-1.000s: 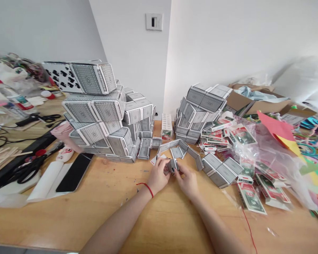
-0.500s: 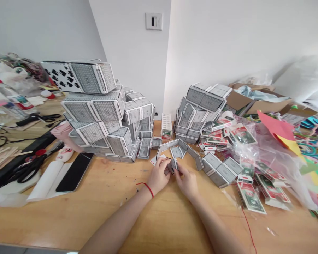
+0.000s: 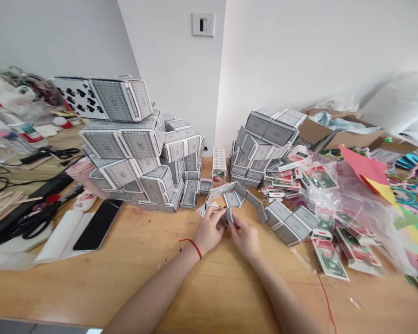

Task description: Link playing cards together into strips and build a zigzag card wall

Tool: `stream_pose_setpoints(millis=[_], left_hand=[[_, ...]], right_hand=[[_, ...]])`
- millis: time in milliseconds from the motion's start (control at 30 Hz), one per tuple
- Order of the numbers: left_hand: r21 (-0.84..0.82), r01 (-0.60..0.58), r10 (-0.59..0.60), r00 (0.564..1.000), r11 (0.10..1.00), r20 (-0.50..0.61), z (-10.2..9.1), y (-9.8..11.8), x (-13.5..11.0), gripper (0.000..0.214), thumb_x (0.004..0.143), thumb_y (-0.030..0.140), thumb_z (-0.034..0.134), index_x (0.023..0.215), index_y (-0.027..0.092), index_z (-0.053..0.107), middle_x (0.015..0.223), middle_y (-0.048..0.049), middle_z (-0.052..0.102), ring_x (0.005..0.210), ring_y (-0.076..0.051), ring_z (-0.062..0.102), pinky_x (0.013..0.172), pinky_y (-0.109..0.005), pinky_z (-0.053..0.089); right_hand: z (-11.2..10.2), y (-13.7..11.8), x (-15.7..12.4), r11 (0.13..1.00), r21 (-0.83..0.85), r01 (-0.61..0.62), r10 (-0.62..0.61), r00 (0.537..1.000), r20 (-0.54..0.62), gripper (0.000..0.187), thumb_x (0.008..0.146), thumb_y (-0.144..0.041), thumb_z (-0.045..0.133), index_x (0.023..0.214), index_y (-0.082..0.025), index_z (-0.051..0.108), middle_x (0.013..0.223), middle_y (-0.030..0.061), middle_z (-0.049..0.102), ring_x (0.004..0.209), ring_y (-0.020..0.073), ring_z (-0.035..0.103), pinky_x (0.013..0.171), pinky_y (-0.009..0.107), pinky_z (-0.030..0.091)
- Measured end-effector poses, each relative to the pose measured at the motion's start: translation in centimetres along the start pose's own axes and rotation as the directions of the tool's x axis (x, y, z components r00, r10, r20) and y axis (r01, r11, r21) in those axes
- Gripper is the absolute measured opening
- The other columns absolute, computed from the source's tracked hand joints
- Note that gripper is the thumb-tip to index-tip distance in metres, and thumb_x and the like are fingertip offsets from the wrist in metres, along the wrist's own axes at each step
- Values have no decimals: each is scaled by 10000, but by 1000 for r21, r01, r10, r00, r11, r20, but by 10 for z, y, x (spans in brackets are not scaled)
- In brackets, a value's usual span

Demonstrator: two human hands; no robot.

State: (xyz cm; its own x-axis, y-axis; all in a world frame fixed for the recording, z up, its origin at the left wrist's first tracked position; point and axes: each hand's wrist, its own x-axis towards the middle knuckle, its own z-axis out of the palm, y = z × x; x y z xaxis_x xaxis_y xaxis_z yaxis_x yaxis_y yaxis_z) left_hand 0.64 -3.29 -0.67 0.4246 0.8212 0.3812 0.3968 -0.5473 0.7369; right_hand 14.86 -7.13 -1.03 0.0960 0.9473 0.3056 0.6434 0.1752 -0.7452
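Note:
My left hand [image 3: 209,230] and my right hand [image 3: 245,237] meet over the wooden table [image 3: 125,283], both pinched on a small folded grey playing card piece [image 3: 226,217]. A red string circles my left wrist. Just beyond the hands lies a zigzag strip of folded cards [image 3: 237,192] and a loose card [image 3: 205,209]. A tall stack of card-built blocks [image 3: 132,148] rises to the left. A second, lower stack of card blocks [image 3: 264,139] stands to the right.
A black phone [image 3: 96,224], white paper, scissors [image 3: 35,221], cables and wooden sticks lie at the left. Card boxes [image 3: 329,260], a plastic bag, coloured paper [image 3: 369,174] and a cardboard box [image 3: 337,132] crowd the right. Walls with a switch plate close the back.
Both hands stay on the folded card piece with only small finger shifts. The view has tipped down slightly.

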Motion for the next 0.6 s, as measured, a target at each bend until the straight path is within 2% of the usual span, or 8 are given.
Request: stream_pose_setpoints(millis=[67,133,200,300,400,500,600], left_hand=[[-8,-8,8,1000,1000,0,-1,0,1,514,709,32,486,1176,246,457,1171,-71,414,1022,-178,489,884,-357,445],[-42,-15,15,1000,999,4,-3,1,3,530,704,42,497,1186,259,455,1220,-69,385,1066,-190,461,914,-366,418],[-105,1,-1,1000,994,-3,-6,3,4,556,691,62,526,1205,252,435,1238,-75,385,1121,-213,418,942,-374,385],[-259,73,-69,997,963,25,-8,5,4,594,706,113,533,1261,216,349,1193,-89,443,1072,-209,459,896,-351,409],[-352,166,-160,986,921,47,-6,6,3,522,764,185,490,1255,191,314,1136,-85,492,945,-176,525,815,-319,438],[-282,230,-237,971,931,10,-1,6,2,329,802,246,451,1119,178,397,1022,-64,539,869,-162,541,771,-306,433],[-164,250,-246,968,954,48,3,5,1,175,821,259,421,980,187,422,822,-27,562,740,-156,554,654,-272,429]], right_hand=[[0,-1,3,957,274,-95,86,995,45,325,802,-326,475,1080,-171,540,819,73,663,610,171,617,587,283,489],[-1,-1,8,833,521,-185,149,983,112,345,780,-352,520,1071,-168,504,830,72,651,589,159,606,560,288,500],[-2,-2,12,706,663,-247,183,969,166,362,753,-371,565,1038,-163,482,748,49,634,551,147,587,520,284,498],[-4,-3,15,590,742,-318,194,948,252,356,731,-374,606,984,-175,455,682,13,608,539,135,585,513,278,499],[-4,-6,13,528,759,-381,157,922,354,366,726,-380,615,963,-197,404,695,4,615,563,141,613,547,295,511],[-1,-9,9,522,737,-430,103,889,446,385,733,-396,604,955,-218,345,672,-17,613,562,146,627,548,300,513],[3,-8,5,575,686,-446,95,869,485,359,752,-427,564,912,-231,310,609,-52,585,492,132,608,469,258,490]])
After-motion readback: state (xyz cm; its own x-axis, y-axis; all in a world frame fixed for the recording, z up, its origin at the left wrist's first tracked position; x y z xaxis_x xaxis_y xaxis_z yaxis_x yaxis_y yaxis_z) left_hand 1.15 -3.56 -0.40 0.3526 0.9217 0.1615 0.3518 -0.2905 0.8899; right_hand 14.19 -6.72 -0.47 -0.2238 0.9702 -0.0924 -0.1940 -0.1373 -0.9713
